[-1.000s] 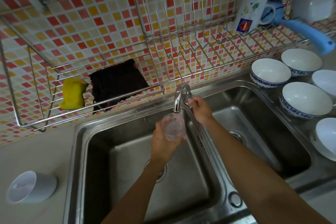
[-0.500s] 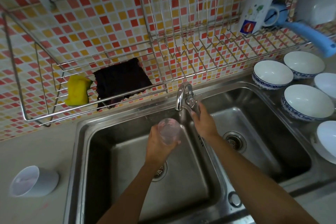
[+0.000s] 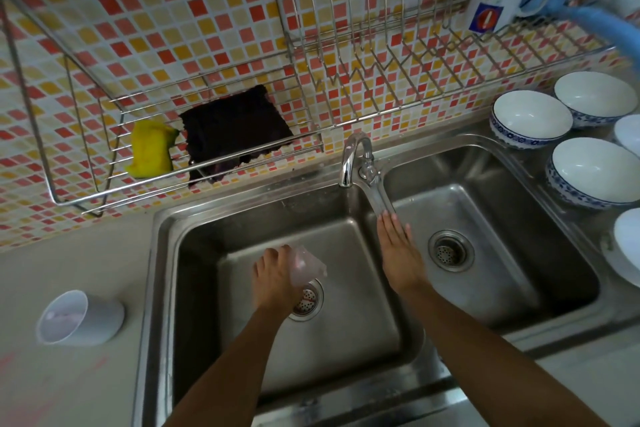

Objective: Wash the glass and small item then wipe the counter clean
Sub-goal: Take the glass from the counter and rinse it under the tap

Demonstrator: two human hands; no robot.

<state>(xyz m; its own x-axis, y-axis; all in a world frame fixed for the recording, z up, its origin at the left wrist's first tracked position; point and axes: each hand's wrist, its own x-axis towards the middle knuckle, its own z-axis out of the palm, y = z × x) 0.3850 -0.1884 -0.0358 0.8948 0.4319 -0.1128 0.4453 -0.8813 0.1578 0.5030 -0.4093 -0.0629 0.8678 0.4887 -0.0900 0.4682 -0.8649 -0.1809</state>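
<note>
While the left hand (image 3: 273,279) grips the glass (image 3: 306,265), tipped above the left basin's drain (image 3: 309,302), the right hand (image 3: 398,253) lies flat, empty, beside the faucet lever (image 3: 379,199); the small cup (image 3: 81,317), seemingly unwashed, waits on the table (image 3: 69,381) at left, wiping undone.

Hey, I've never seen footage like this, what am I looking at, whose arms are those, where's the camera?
No machine here: these are a person's bare arms, filmed by one wide-angle camera worn on the head, looking down at a double steel sink. The left hand grips a clear glass over the left basin. The right hand lies flat, fingers straight, at the end of the tap lever. On the counter at left a white cup lies on its side; white bowls stand at right. A yellow sponge and a dark cloth sit on the wire rack above.
</note>
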